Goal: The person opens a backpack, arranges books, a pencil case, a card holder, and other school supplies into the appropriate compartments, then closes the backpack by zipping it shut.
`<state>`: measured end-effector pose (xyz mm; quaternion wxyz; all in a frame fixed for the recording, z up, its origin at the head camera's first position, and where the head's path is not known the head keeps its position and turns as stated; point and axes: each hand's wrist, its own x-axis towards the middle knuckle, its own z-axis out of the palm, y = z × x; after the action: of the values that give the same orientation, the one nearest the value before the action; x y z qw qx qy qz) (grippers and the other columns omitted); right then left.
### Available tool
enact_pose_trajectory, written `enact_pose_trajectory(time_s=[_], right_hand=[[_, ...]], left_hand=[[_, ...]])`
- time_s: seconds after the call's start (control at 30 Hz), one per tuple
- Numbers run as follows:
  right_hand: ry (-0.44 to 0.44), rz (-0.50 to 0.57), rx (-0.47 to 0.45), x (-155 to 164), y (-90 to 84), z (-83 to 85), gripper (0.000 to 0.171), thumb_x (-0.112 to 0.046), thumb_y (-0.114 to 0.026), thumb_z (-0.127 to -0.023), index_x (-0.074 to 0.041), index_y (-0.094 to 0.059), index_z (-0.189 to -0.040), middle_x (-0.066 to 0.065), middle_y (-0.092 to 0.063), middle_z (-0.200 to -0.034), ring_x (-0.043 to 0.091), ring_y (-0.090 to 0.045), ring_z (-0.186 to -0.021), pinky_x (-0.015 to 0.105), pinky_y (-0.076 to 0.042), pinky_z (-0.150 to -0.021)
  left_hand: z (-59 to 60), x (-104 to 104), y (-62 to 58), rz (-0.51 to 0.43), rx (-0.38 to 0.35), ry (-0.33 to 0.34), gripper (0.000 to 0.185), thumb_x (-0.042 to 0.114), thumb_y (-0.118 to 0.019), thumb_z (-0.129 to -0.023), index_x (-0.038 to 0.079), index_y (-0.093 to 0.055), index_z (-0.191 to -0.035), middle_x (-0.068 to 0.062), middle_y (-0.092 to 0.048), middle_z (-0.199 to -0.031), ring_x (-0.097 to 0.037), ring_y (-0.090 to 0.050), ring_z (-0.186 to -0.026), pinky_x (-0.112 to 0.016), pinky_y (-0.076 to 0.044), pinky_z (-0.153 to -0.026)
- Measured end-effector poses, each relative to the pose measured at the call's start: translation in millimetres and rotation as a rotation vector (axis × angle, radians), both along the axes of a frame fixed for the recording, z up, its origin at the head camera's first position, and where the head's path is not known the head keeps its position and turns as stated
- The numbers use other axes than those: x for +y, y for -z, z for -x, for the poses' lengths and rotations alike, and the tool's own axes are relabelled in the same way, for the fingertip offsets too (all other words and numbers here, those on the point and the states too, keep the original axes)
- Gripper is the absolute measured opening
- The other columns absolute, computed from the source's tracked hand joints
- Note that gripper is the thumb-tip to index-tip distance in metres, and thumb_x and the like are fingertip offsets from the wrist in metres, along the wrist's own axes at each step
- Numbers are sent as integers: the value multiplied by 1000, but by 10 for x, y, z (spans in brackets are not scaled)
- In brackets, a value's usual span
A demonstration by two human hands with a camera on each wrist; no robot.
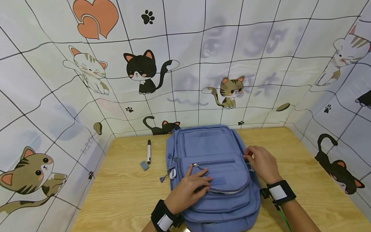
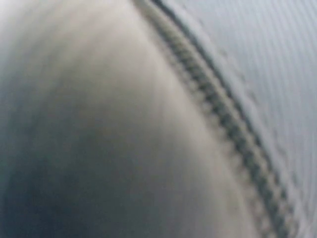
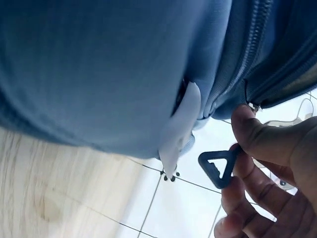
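A blue backpack (image 1: 211, 141) lies on its back with its front pockets facing up. My left hand (image 1: 189, 187) rests on the front pocket, fingers extended over the cloth near a short zipper (image 1: 213, 162). At the bag's right edge, my right hand (image 1: 262, 162) pinches a zipper pull with thumb and fingers. The right wrist view shows that zipper pull's dark triangular end (image 3: 218, 168) jutting out from the fingers, beside a white tag (image 3: 181, 124). Only blurred cloth and a curved row of zipper teeth (image 2: 218, 109) appear in the left wrist view.
Left of the bag, a black-capped white marker (image 1: 149, 152) and a small grey-blue block (image 1: 144, 165) lie on the wooden table (image 1: 116, 193). A triangular pull (image 1: 163, 178) and white round tag (image 1: 172, 174) hang at the bag's left side. Cat-print sheeting (image 1: 185, 77) surrounds the table.
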<state>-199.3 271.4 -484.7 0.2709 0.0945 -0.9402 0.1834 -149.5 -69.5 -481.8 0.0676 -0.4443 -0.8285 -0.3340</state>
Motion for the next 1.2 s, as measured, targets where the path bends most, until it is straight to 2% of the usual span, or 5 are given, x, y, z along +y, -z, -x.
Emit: enact_pose_trajectory(time_s=[0.33,0.73,0.83,1.0,1.2], right_hand=[[-32,18,-123,78,-76,22,13,-5,-84,-89,-9,-72,-94,9,-72,-90,23,-64,-75,37,-50,-60],[-611,140,-276,-160,-233,-553,84,-29,-93,-82,-15,-54,-155,12,-46,-164,28,-31,-159,66,-36,-115],[-534,55,-162,-247,-274,-575,71,-17,-91,-84,-17,-62,-149,9,-59,-156,35,-48,-149,66,-43,-112],[-372,34,-10,-261,-392,-452,53,9,-81,-84,-18,-77,-130,6,-80,-117,24,-77,-97,36,-59,-74],[-321,51,-53,-327,-702,-105,26,-12,-79,-96,-14,-81,-122,6,-80,-89,3,-56,-61,25,-42,-60]], left_hand=[[9,64,-13,-8,1,1,13,23,-66,-108,20,-76,-114,3,-72,-141,-21,-50,-152,-61,-13,-134],[109,36,-419,-36,-134,-89,21,24,-56,-113,14,-71,-124,-4,-77,-124,-11,-74,-98,-34,-61,-93],[164,38,-555,-43,-152,-81,22,23,-56,-113,13,-71,-124,-3,-77,-113,-5,-65,-76,-24,-54,-67],[294,-49,-718,-71,-95,-70,29,25,-58,-112,12,-70,-135,-6,-75,-130,-12,-74,-106,-39,-60,-99],[745,-673,-793,-134,-68,-342,37,22,-53,-114,12,-60,-148,-14,-61,-153,-36,-69,-122,-53,-58,-100]])
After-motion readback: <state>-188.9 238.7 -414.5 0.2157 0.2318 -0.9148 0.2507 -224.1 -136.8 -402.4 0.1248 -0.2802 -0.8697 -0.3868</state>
